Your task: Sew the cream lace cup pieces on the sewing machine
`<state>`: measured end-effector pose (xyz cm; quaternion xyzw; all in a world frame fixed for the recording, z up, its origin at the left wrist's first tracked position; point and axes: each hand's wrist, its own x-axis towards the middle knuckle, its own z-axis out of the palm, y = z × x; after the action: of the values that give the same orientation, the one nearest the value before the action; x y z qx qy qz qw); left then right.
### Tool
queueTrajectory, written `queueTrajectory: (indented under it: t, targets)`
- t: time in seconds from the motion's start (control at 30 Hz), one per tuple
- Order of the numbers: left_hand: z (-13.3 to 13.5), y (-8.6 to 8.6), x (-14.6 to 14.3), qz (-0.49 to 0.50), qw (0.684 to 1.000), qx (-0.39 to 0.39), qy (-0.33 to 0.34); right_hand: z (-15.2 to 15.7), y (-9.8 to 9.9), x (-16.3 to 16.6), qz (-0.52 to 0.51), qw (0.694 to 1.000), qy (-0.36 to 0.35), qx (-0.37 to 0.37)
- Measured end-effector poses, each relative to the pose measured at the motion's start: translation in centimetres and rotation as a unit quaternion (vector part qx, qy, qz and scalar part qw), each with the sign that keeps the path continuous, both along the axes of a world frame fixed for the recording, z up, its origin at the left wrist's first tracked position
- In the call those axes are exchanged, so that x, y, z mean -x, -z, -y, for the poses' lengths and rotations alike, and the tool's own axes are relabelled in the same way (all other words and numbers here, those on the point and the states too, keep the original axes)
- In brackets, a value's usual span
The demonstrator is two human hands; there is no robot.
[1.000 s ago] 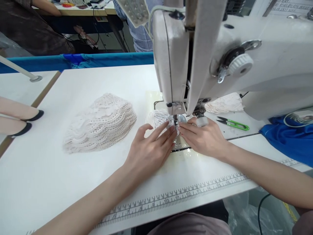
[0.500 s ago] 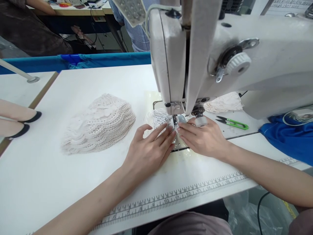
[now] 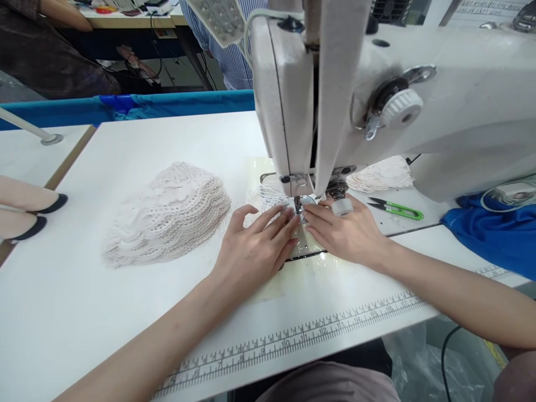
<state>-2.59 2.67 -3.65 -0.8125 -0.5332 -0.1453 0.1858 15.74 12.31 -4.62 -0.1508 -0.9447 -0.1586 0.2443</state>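
Note:
A white sewing machine [image 3: 368,106] stands over the white table [image 3: 125,312]. A small piece of white lace [image 3: 266,200] lies under its presser foot [image 3: 299,205]. My left hand [image 3: 255,245] lies flat on the lace, fingers stretched toward the needle. My right hand [image 3: 345,231] rests flat just right of the foot, fingertips on the lace edge, with a white thimble-like ring [image 3: 342,207] on one finger. Both hands press the lace down and grip nothing.
A stack of lace pieces [image 3: 167,215] lies left of my hands; more lace [image 3: 381,176] sits behind the machine arm. Green thread snips [image 3: 396,209] lie to the right, blue cloth [image 3: 494,234] beyond. A ruler strip [image 3: 318,335] runs along the table's front edge. Other people stand at the back.
Both hands have slid a little farther toward the needle with the lace. The view has shifted slightly; the stack and snips stay put.

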Motion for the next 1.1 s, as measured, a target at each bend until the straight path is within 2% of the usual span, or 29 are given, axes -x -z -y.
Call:
queueTrajectory:
  t: [0.2, 0.63, 1.1]
  targets:
    - [0.44, -0.08, -0.14, -0.034, 0.999, -0.024, 0.008, 0.19, -0.05, -0.14, 0.020, 1.000, -0.006, 0.020]
    - [0.45, -0.19, -0.13, -0.005, 1.000, -0.009, 0.003, 0.12, -0.22, -0.12, 0.018, 0.999, 0.002, -0.031]
    - [0.04, -0.01, 0.09, -0.003, 1.000, -0.009, -0.001, -0.14, -0.02, -0.11, 0.029, 0.999, 0.009, -0.013]
